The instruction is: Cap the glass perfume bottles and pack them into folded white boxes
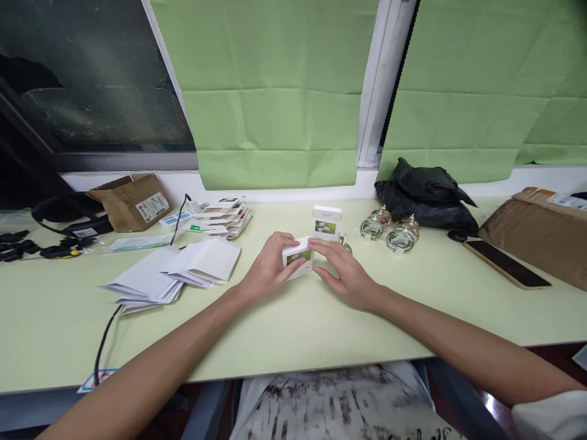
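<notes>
A small white box with a green picture [299, 259] is upright and slightly tilted at the middle of the table. My left hand [270, 264] is wrapped round its left side, thumb across the front. My right hand [347, 275] touches the box's upper right edge with its fingertips, fingers stretched out and thumb apart. Just behind stands a second white box with a green picture [327, 222]. A small glass bottle [343, 239] is partly hidden behind my right hand. To the right sit glass bottles with gold tops [375, 223], [402, 234].
White folded sheets [169, 272] and a stack of flat printed cartons [224, 219] lie at left, near an open brown box [132, 201] and a black cable [107, 336]. A black plastic bag [426, 195], phone [507, 263] and brown parcel [541, 232] are at right.
</notes>
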`<state>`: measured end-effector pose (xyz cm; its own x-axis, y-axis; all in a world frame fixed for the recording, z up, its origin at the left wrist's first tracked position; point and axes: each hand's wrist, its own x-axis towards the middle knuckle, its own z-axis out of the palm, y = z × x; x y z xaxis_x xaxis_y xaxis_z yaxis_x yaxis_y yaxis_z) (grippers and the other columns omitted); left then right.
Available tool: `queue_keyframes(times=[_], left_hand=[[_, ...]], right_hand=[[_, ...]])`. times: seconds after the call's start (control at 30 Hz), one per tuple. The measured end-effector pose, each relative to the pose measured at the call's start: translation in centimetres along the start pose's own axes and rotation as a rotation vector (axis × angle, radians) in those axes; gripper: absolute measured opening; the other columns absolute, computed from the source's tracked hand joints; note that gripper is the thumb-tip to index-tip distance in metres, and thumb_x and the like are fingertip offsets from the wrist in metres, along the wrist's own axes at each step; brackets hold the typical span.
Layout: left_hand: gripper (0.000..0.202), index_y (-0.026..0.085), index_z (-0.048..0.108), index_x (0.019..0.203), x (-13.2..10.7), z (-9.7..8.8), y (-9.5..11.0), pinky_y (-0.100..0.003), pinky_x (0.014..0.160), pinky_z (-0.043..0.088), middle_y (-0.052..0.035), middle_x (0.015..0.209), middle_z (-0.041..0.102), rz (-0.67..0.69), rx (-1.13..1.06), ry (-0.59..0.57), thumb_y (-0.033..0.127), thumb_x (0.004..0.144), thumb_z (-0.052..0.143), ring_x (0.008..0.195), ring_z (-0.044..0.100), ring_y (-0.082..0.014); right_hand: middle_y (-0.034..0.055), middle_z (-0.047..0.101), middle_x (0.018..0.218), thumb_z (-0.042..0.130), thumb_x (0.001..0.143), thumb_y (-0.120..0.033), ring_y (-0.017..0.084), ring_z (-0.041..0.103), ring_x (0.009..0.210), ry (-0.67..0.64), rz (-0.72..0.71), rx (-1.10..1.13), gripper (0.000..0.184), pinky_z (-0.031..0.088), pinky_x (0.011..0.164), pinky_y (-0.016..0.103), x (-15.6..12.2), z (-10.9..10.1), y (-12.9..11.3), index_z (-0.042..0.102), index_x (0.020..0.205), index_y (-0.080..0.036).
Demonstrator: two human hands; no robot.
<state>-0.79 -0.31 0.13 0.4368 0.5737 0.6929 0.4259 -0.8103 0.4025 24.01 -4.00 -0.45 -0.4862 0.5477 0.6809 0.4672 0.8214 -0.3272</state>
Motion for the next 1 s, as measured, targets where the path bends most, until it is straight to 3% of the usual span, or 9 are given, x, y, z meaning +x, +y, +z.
queue_keyframes(times=[0.23, 0.4, 0.5, 0.6, 0.67, 0.8, 1.0], left_hand=[[0.024, 0.023, 0.062, 0.116, 0.6, -0.6, -0.6, -0.036, 0.098, 0.053, -0.008, 0.124, 0.066, -0.132, -0.099, -0.029, 0.037, 0.098, 0.069, 0.117, 0.066, -0.0222], [0.028, 0.024, 0.065, 0.12, 1.0, -1.7, -0.2, -0.037, 0.097, 0.051, -0.0087, 0.124, 0.066, -0.083, -0.033, -0.079, 0.04, 0.097, 0.07, 0.12, 0.062, -0.0245], [0.038, 0.028, 0.061, 0.131, 1.2, -2.0, -0.3, -0.037, 0.096, 0.05, -0.0065, 0.126, 0.067, -0.143, 0.041, -0.12, 0.041, 0.096, 0.07, 0.114, 0.062, -0.0239], [0.059, 0.032, 0.048, 0.146, 1.3, -2.2, -0.5, -0.032, 0.076, 0.052, -0.0038, 0.121, 0.068, -0.326, 0.054, -0.164, 0.047, 0.094, 0.071, 0.084, 0.064, -0.018], [0.059, 0.032, 0.047, 0.145, 1.4, -2.2, -0.7, -0.03, 0.069, 0.051, -0.002, 0.116, 0.069, -0.399, 0.019, -0.212, 0.051, 0.093, 0.07, 0.074, 0.062, -0.0154], [0.041, 0.03, 0.056, 0.131, 1.7, -2.3, -1.4, -0.029, 0.073, 0.053, -0.0014, 0.12, 0.069, -0.394, -0.031, -0.237, 0.053, 0.097, 0.062, 0.085, 0.066, -0.0176], [0.04, 0.027, 0.056, 0.135, 2.1, -2.2, -4.7, -0.032, 0.08, 0.053, -0.0064, 0.13, 0.065, -0.337, 0.139, -0.032, 0.044, 0.099, 0.06, 0.108, 0.064, -0.0236]], right_hand=[[0.0085, 0.049, 0.158, 0.052, 0.104, -0.027, 0.031, 0.039, 0.152, -0.029, 0.024, 0.013, 0.061, 0.035, 0.125, 0.062, 0.0, 0.2, 0.0, 0.031, 0.161, -0.034], [0.0074, 0.044, 0.162, 0.047, 0.106, -0.025, 0.029, 0.039, 0.152, -0.032, 0.027, 0.037, 0.06, 0.037, 0.124, 0.06, -0.1, 0.3, 0.0, 0.028, 0.163, -0.035], [0.0088, 0.047, 0.158, 0.048, 0.105, -0.024, 0.029, 0.044, 0.147, 0.079, 0.058, 0.016, 0.056, 0.043, 0.119, 0.056, -0.2, 0.2, 0.2, 0.035, 0.159, -0.034], [0.0116, 0.056, 0.139, 0.054, 0.102, -0.024, 0.029, 0.058, 0.124, 0.281, 0.136, -0.006, 0.047, 0.054, 0.101, 0.051, -0.3, -0.3, 0.6, 0.047, 0.148, -0.032], [0.0113, 0.059, 0.127, 0.057, 0.101, -0.024, 0.028, 0.059, 0.11, 0.396, 0.177, -0.035, 0.042, 0.055, 0.093, 0.049, -0.4, -0.7, 1.0, 0.051, 0.142, -0.03], [0.0102, 0.059, 0.122, 0.059, 0.099, -0.027, 0.027, 0.058, 0.107, 0.508, 0.247, -0.044, 0.037, 0.052, 0.091, 0.048, -0.5, -1.4, 1.8, 0.053, 0.136, -0.027], [0.0095, 0.058, 0.124, 0.052, 0.103, -0.034, 0.026, 0.058, 0.113, 0.577, 0.375, 0.068, 0.033, 0.048, 0.099, 0.047, -0.2, -1.1, 3.3, 0.05, 0.135, -0.026]])
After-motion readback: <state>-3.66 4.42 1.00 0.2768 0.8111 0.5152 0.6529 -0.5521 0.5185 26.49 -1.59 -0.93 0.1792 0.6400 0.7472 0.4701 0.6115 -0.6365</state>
